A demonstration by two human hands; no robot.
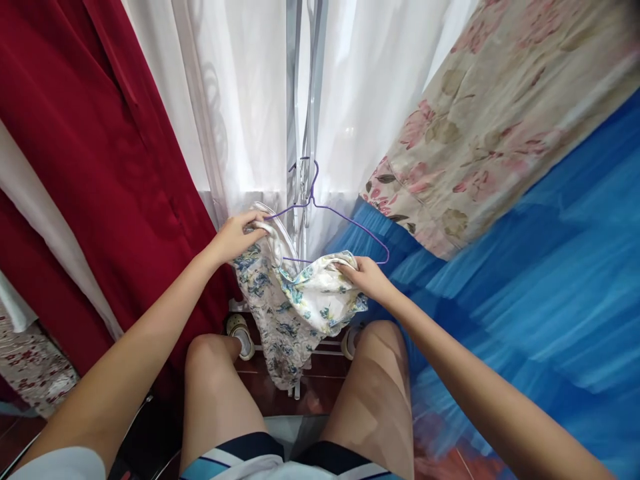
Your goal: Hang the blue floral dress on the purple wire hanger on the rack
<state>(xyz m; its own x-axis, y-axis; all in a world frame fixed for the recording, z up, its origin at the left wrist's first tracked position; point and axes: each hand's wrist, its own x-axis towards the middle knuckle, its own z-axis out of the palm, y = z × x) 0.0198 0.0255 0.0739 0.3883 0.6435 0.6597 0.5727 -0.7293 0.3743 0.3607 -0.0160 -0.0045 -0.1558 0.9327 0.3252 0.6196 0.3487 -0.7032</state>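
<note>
A white garment with a blue floral print (295,307) hangs between my two hands, partly over a purple wire hanger (325,210). My left hand (239,235) is closed on the garment's white-trimmed edge at the hanger's left end. My right hand (364,275) grips the other edge of the cloth just under the hanger's right end. The hanger's hook sits on a thin metal rack (303,167) in front of a white curtain (240,100). My bare knees show below the cloth.
A dark red curtain (90,153) hangs on the left. Blue tulle fabric (540,287) and a pink floral cloth (500,113) fill the right side. The rack's white base and my slippered feet rest on a reddish floor (320,390).
</note>
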